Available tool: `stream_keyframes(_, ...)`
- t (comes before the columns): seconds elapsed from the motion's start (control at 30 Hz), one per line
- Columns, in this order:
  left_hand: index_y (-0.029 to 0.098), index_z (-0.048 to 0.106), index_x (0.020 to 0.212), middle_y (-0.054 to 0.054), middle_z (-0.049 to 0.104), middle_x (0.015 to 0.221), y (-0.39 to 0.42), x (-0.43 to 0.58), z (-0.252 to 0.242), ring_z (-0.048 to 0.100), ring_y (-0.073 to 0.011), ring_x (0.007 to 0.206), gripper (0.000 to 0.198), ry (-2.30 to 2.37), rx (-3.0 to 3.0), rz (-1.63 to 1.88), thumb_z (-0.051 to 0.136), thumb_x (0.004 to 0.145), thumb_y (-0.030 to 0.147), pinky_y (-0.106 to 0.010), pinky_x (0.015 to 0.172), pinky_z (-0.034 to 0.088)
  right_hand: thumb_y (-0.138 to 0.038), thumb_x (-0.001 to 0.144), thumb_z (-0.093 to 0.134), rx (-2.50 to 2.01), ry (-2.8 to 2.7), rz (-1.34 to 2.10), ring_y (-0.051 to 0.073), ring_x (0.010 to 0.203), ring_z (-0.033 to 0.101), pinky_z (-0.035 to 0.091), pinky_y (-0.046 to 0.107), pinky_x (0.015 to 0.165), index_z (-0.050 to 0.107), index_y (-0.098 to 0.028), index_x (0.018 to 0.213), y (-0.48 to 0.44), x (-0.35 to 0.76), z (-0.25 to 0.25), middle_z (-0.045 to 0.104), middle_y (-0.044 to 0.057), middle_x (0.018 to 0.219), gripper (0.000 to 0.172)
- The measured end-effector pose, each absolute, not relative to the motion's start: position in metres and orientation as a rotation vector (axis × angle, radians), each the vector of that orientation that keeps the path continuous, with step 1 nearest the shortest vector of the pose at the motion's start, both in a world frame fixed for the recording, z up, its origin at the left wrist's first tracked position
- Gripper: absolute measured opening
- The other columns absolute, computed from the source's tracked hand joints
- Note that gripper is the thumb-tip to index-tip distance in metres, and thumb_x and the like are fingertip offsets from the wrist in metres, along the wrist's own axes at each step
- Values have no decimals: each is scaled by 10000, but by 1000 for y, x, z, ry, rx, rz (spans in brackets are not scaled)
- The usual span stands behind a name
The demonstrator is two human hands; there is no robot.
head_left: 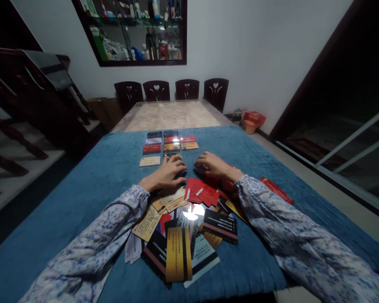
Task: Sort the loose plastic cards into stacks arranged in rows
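Pressure, apparently pinning cards, is bearing on the card pile's [189,227] far edge from left hand [166,173] and right hand [213,165], both half-curled, gripping nothing.

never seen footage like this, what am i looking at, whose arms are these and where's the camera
No machine here: this is one picture from a camera worn on a person's head, looking forward and down, so the arms in white, blue-flecked sleeves are the wearer's own. The left hand and right hand lie palm down, side by side, over a blue cloth covering the near end of a long table. From the wrists toward the camera is a loose heap of plastic cards in red, black, gold and cream. Beyond the fingers are neat rows of cards, with a single cream card beside them. Whether either hand grips a card is hidden by the fingers. Four dark wooden chairs stand at the far end.
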State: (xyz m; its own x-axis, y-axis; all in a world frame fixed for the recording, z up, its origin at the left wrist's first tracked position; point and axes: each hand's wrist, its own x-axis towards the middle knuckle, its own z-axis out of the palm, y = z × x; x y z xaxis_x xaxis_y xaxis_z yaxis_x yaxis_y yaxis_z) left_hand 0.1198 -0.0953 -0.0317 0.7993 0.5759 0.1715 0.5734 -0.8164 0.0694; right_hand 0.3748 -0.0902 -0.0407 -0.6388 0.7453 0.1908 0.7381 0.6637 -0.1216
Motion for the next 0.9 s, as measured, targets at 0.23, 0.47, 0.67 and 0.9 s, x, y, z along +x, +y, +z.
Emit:
stream_keyframes(0.23, 224, 656, 1281, -142, 599, 1421, -108, 131, -34, 383, -372, 1410, 593, 851, 2945, 166, 665, 872, 654, -548, 1088, 340, -207, 948, 611, -1098, -2614, 127, 222, 956, 570, 446, 365, 895, 761, -168, 1100, -100, 384, -51, 735, 112, 1020, 217)
stream_keyframes(0.47, 225, 639, 1319, -151, 573, 1444, -101, 135, -35, 365, -379, 1409, 597, 970, 2904, 101, 679, 880, 628, -563, 1110, 309, -204, 942, 627, -1023, -2585, 156, 230, 946, 587, 446, 370, 889, 761, -165, 1072, -100, 390, -62, 728, 110, 977, 190)
stream_keyframes(0.67, 227, 652, 1283, -154, 582, 1412, -92, 134, -35, 375, -371, 1382, 506, 1063, 2949, 98, 682, 907, 564, -565, 1080, 312, -175, 919, 637, -986, -2558, 182, 236, 967, 582, 458, 370, 874, 761, -193, 1086, -100, 392, -69, 719, 103, 998, 208)
stream_keyframes(0.9, 236, 663, 1268, -146, 589, 1388, -96, 136, -33, 405, -357, 1359, 397, 1142, 3010, 156, 704, 920, 423, -554, 1051, 342, -231, 951, 610, -962, -2631, 333, 251, 1041, 544, 454, 436, 952, 743, -226, 1226, -104, 389, -61, 703, 115, 1242, 306)
